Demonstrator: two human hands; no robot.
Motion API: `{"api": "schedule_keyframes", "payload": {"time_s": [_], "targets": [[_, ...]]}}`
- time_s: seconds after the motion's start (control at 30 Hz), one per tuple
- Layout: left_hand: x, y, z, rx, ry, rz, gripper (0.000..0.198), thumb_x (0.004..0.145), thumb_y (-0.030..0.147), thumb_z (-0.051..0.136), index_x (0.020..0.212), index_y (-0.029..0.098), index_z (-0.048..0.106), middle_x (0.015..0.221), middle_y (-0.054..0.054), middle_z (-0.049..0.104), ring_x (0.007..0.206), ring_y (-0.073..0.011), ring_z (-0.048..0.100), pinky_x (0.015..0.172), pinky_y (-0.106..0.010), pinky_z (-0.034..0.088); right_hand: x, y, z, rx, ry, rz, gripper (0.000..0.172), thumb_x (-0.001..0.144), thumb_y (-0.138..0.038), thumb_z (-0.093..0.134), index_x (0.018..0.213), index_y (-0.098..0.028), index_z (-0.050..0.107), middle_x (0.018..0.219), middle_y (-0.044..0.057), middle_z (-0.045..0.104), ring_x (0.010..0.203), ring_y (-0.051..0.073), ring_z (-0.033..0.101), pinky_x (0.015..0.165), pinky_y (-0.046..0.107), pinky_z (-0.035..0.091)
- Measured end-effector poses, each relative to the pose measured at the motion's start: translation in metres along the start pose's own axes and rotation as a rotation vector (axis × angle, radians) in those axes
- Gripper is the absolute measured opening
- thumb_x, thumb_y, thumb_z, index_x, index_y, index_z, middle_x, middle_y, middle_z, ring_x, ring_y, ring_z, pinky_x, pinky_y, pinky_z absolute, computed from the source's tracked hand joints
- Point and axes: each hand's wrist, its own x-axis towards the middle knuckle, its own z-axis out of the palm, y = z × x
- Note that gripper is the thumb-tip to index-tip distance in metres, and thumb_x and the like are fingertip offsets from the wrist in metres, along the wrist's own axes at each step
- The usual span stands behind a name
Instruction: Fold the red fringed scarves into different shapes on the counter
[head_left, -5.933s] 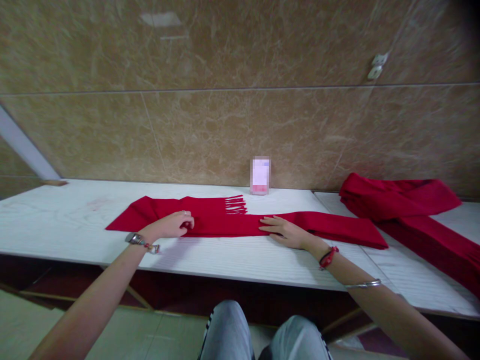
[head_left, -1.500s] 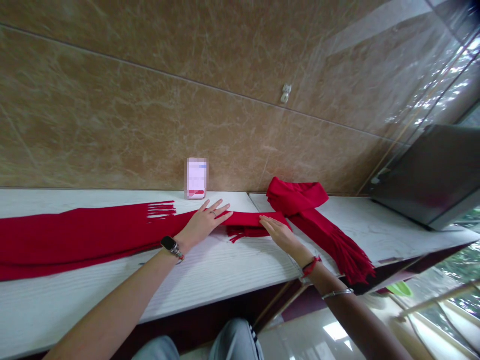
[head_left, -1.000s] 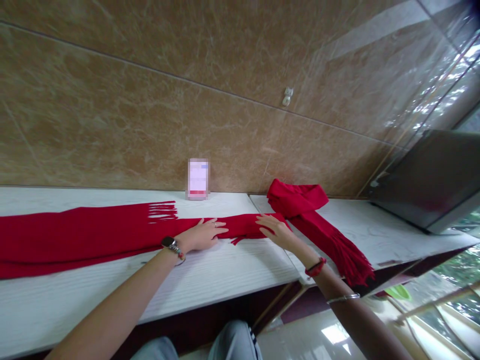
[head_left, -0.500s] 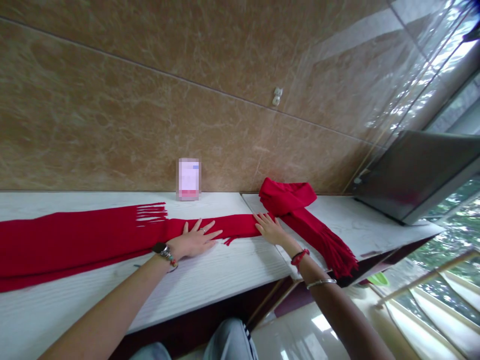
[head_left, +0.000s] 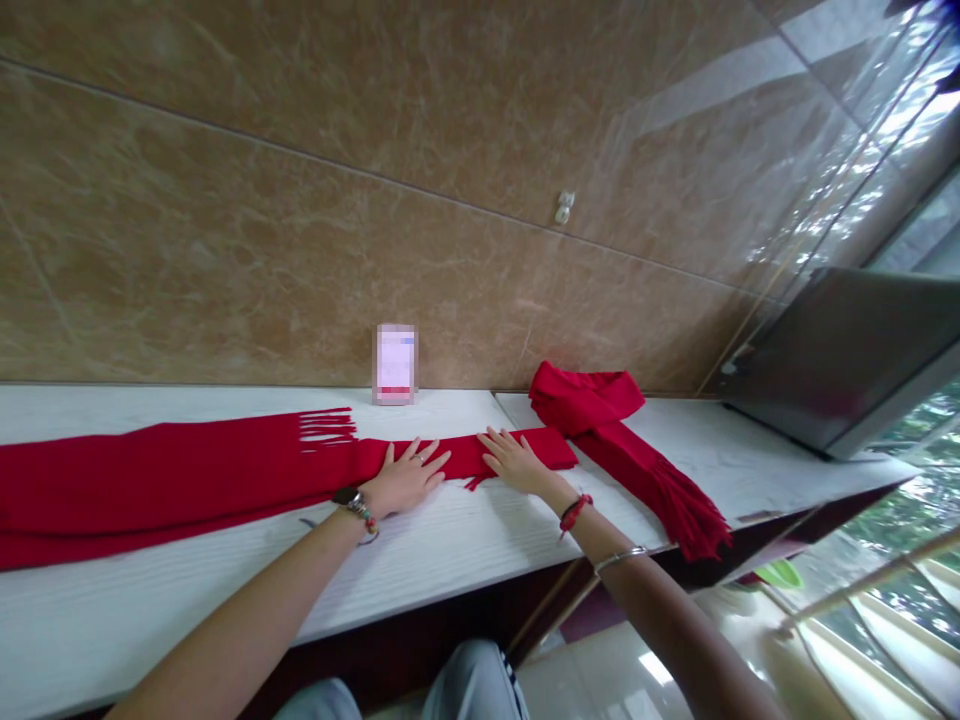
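Observation:
A long red scarf (head_left: 187,480) lies along the white counter, wide on the left and folded into a narrower strip toward the middle. Fringe shows at its upper edge and a small tuft below the strip. My left hand (head_left: 405,478) rests flat on the narrow strip with fingers spread, a ring on one finger. To its right, my right hand (head_left: 516,462) also lies flat on the strip, fingers stretched out, short of the strip's right end. Beyond that end sits a second red scarf (head_left: 589,400), looped over itself, its fringed tail pointing toward the counter's front edge.
A blurred phone-like item (head_left: 395,365) leans against the brown tiled wall (head_left: 300,250). On the right stands a dark box-shaped appliance (head_left: 840,360) on the white counter (head_left: 450,555). Below the counter, a green basin (head_left: 780,573) and a wooden rail show near the window.
My right hand has slid left along the strip, away from its right end and closer to my left hand. The whole view has shifted slightly; my left hand stays on the scarf.

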Motion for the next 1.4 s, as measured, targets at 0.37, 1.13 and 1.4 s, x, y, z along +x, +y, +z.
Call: {"api": "schedule_keyframes", "payload": {"time_s": [0.37, 1.13, 1.4], "targets": [[-0.023, -0.012, -0.029, -0.005, -0.027, -0.008, 0.054, 0.092, 0.050, 0.028, 0.139, 0.023, 0.030, 0.148, -0.010, 0.019, 0.134, -0.0308, 0.014, 0.104, -0.051, 0.018, 0.002, 0.004, 0.004, 0.045, 0.185, 0.039, 0.043, 0.090, -0.025, 0.034, 0.130, -0.013, 0.043, 0.138, 0.016, 0.039, 0.129, 0.029, 0.031, 0.101, 0.055, 0.028], [-0.147, -0.118, -0.042, 0.125, -0.029, 0.024, 0.071, 0.071, -0.011, 0.031, 0.135, 0.018, 0.037, 0.143, -0.006, 0.032, 0.130, -0.0163, 0.029, 0.106, -0.030, 0.027, 0.036, -0.115, 0.006, 0.218, 0.209, -0.429, 0.048, 0.078, 0.002, 0.034, 0.121, -0.011, 0.052, 0.120, 0.013, 0.058, 0.109, 0.019, 0.054, 0.093, 0.033, 0.043], [-0.152, -0.136, -0.044, 0.076, -0.059, 0.024, 0.069, 0.071, -0.007, 0.030, 0.133, 0.021, 0.040, 0.141, 0.000, 0.035, 0.129, -0.0117, 0.031, 0.107, -0.027, 0.024, 0.028, -0.102, 0.002, 0.057, 0.206, -0.283, 0.029, 0.086, -0.006, 0.036, 0.098, -0.014, 0.062, 0.091, 0.010, 0.063, 0.081, 0.018, 0.059, 0.070, 0.027, 0.048]]}}
